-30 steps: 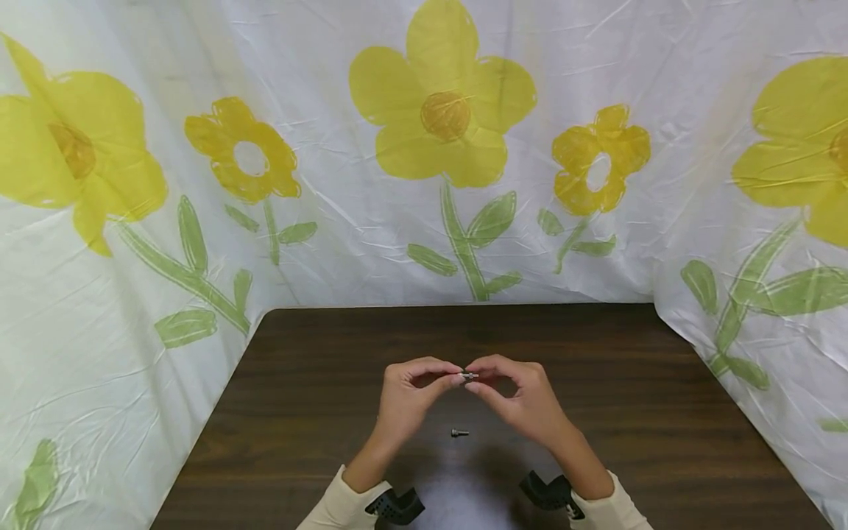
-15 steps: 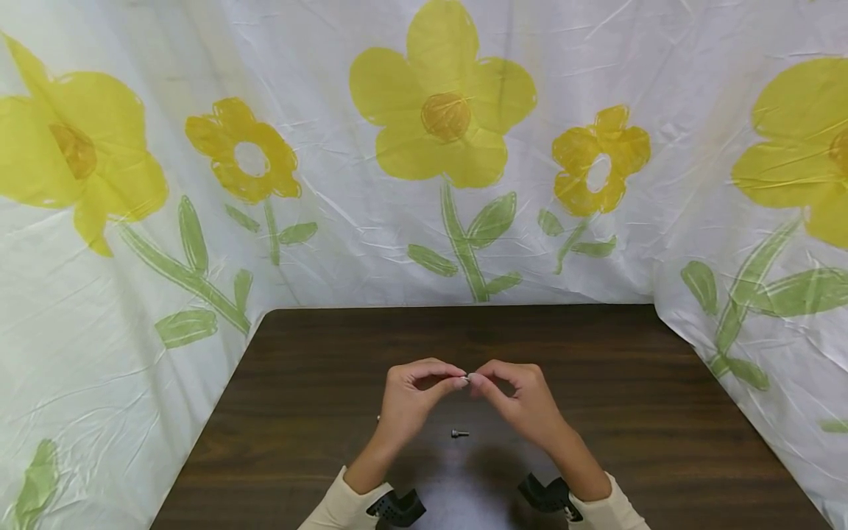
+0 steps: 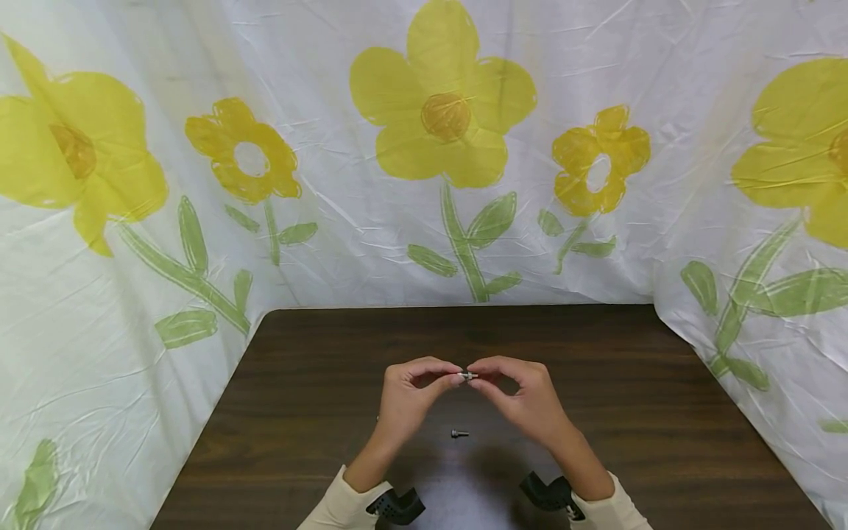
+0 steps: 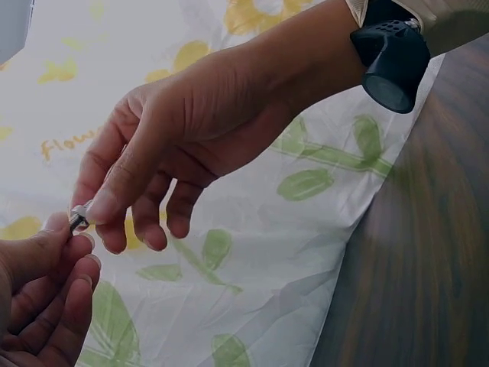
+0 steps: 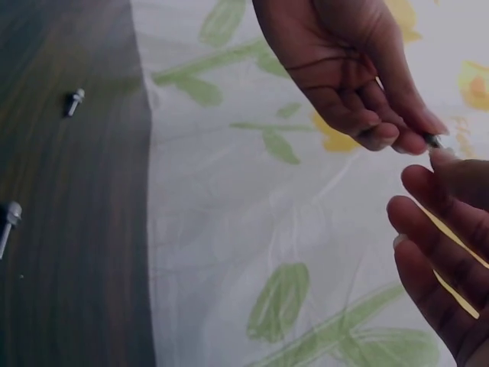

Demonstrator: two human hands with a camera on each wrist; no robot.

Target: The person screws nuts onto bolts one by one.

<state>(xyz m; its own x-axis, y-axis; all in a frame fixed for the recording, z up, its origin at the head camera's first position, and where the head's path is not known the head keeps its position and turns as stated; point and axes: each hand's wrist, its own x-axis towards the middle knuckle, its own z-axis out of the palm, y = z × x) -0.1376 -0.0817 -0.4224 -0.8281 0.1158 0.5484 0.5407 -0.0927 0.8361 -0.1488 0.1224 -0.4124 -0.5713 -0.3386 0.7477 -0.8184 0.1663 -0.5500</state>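
Note:
In the head view my left hand (image 3: 405,401) pinches one end of a small silver bolt (image 3: 469,375) between thumb and index finger, above the table. My right hand (image 3: 523,397) has its thumb and index fingertips around the other end. The left wrist view shows a wider, nut-like piece (image 4: 80,212) on the bolt at the right thumb tip. Fingertips cover much of the bolt, which is tiny in every view. Below the hands, a loose bolt (image 3: 460,433) with a thicker head lies on the table.
A dark wood-grain table (image 3: 298,412) stands against a white curtain (image 3: 318,221) printed with yellow flowers. Another loose bolt (image 5: 9,222) lies on the tabletop in the right wrist view. Black wrist-worn cameras (image 3: 396,506) sit by both sleeves.
The right fingertips close in on the bolt half a second ago, then part slightly and draw back right, showing more of it. The left hand moves only slightly; the loose bolt stays put.

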